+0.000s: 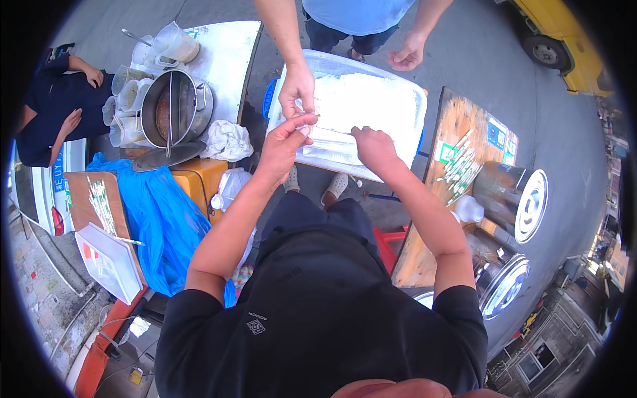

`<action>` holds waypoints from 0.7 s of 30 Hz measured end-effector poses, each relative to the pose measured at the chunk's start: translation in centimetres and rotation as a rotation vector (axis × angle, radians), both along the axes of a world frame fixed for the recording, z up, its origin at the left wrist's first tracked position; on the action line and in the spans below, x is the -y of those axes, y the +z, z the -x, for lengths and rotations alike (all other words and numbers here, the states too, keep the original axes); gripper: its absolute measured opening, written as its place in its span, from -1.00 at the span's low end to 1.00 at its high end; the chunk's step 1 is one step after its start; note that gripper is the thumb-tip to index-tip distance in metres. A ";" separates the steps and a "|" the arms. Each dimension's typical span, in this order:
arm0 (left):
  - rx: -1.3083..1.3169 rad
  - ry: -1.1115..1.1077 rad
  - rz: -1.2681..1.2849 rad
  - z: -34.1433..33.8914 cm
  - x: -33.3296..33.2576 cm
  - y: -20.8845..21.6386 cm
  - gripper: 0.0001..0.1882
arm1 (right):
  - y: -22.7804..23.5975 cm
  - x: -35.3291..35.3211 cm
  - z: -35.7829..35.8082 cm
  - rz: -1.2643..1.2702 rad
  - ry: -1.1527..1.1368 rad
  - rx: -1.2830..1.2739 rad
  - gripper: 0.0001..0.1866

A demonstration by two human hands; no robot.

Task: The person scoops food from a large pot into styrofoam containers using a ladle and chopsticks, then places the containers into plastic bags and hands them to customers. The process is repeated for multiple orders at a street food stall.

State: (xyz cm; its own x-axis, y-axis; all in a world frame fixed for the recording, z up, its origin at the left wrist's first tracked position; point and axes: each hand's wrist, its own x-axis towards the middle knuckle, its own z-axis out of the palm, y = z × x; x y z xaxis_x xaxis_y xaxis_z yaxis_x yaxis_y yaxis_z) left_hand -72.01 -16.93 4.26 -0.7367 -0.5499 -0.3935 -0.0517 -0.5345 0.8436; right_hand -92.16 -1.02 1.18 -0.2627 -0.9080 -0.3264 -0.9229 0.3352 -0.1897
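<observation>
My left hand (pixel 284 149) is raised over the near left rim of a white plastic tub (pixel 421 119), its thumb and fingers pinched together. My right hand (pixel 375 151) is closed over the tub's near right side. Between them runs a thin pale stick or strip (pixel 334 130), its right end in my right fingers. What sits in my left pinch is too small to make out. Another person's hand (pixel 296 89) reaches down from above and meets my left fingertips. Inside the tub are white sheets or wrapped packs (pixel 365 99), washed out by glare.
To the left stand a divided steel pot (pixel 202 106), plastic jugs (pixel 178 43), a crumpled white cloth (pixel 227 140) and blue plastic sheeting (pixel 159 222). On the right, a wooden board (pixel 431 232) bears thin wrapped packets (pixel 459 169) beside lidded steel pots (pixel 531 205). A yellow vehicle (pixel 567 40) is beyond.
</observation>
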 end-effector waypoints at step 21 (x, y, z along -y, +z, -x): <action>0.124 -0.296 0.651 5.5 0.8 -1.6 -0.88 | 0.4 2.4 -5.8 0.713 -0.461 0.781 -0.44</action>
